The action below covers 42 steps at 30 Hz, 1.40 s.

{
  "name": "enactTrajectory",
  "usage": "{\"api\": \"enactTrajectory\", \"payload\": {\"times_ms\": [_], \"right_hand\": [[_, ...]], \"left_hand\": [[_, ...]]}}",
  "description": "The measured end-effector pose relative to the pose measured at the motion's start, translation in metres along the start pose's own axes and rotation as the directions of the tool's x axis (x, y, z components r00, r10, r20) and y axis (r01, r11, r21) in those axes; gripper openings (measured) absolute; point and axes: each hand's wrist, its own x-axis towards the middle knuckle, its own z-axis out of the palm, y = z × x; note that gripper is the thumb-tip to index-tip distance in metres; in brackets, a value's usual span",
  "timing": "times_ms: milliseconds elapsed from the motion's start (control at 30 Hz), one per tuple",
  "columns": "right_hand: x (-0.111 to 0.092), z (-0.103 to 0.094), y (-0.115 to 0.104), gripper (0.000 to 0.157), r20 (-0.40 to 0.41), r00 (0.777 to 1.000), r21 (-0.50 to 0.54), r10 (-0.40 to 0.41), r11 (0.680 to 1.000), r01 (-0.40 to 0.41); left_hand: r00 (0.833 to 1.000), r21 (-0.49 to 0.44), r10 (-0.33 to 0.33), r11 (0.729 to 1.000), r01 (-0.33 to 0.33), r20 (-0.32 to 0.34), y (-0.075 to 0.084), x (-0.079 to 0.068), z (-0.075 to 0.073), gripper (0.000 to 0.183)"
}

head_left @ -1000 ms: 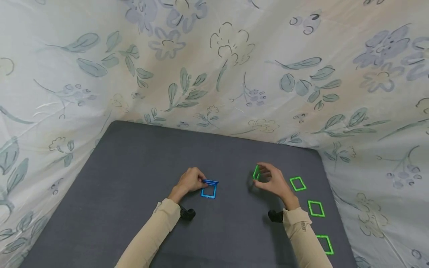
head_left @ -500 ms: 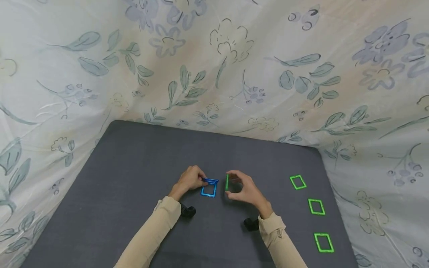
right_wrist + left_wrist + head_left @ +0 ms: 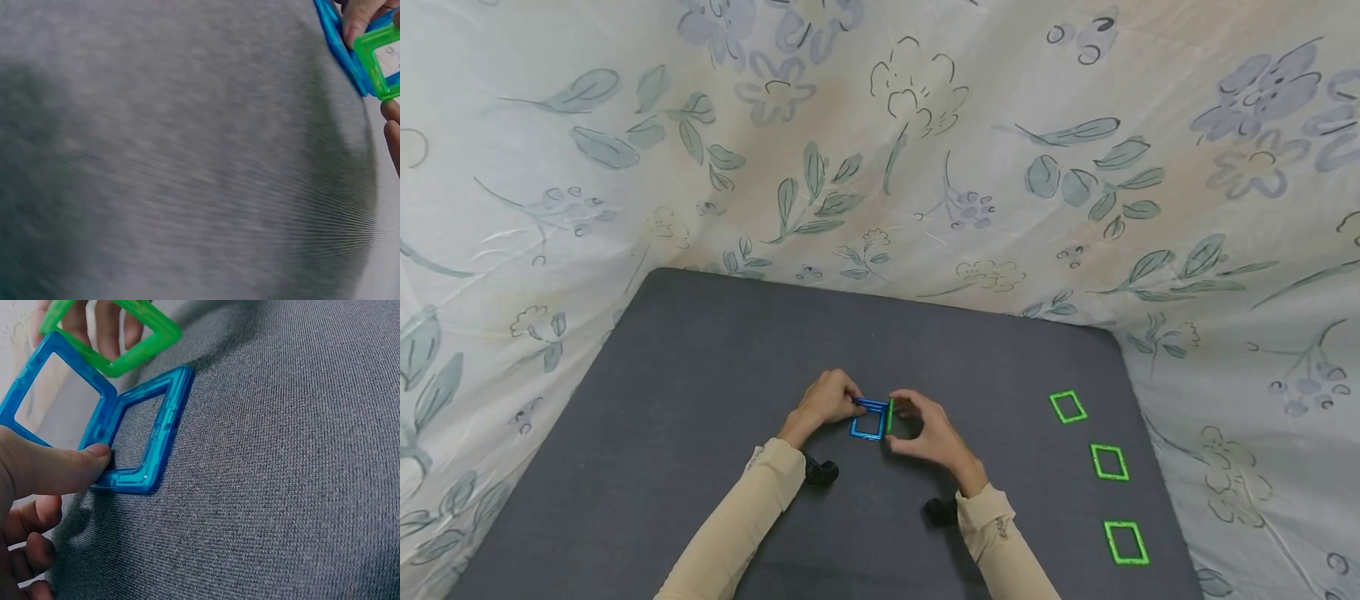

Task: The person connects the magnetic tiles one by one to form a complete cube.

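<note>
One blue square magnetic tile frame (image 3: 167,425) lies flat on the dark cloth. A second blue tile frame (image 3: 28,370) stands up along its far edge, the two joined like a hinge. My left hand (image 3: 826,398) pinches the standing one at its left end, the thumb near the seam in the left wrist view. My right hand (image 3: 934,429) holds a green square magnetic tile frame (image 3: 891,417) upright between thumb and fingers, right at the flat blue tile's right edge. The right wrist view catches the green tile (image 3: 370,65) only at its upper right.
Toward the right edge of the dark table (image 3: 760,333), three more green square frames lie flat in a column: a far one (image 3: 1067,407), a middle one (image 3: 1109,462) and a near one (image 3: 1126,543). A flowered curtain (image 3: 925,167) hangs behind and beside the table.
My right hand has carried the green tile leftward, from well right of the blue tiles to the flat blue tile's right edge. The left hand and blue tiles have stayed in place.
</note>
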Motion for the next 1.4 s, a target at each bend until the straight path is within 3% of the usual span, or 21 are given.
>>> {"api": "enactTrajectory", "payload": {"times_ms": [300,600,800,1033,1233,1400], "right_hand": [[-0.005,0.017,0.000,0.071,-0.072,0.996,0.018,0.061,0.998,-0.060],[-0.004,0.027,-0.005,0.071,-0.123,0.974,-0.037,0.191,0.980,-0.197],[-0.003,0.031,-0.007,0.070,-0.166,0.967,-0.142,0.196,0.965,-0.220],[-0.003,0.034,-0.005,0.067,-0.185,0.964,-0.144,0.193,0.965,-0.221],[-0.005,0.035,-0.002,0.068,-0.172,0.964,-0.140,0.201,0.964,-0.226],[-0.007,0.035,0.000,0.067,-0.178,0.967,-0.145,0.181,0.967,-0.207]], "left_hand": [[1.000,0.011,0.013,1.000,-0.013,0.000,0.001,0.003,-0.004,0.004],[0.999,0.023,-0.009,1.000,0.008,0.035,0.003,0.007,-0.009,0.007],[0.998,0.020,-0.009,1.000,0.008,0.059,0.002,0.010,-0.012,0.007],[0.997,0.017,0.004,1.000,-0.005,0.078,0.001,0.009,-0.014,0.008],[0.993,0.008,0.055,0.998,-0.056,0.106,-0.005,0.009,-0.013,0.008],[0.974,0.005,0.155,0.987,-0.158,0.168,-0.006,0.010,-0.021,0.017]]}}
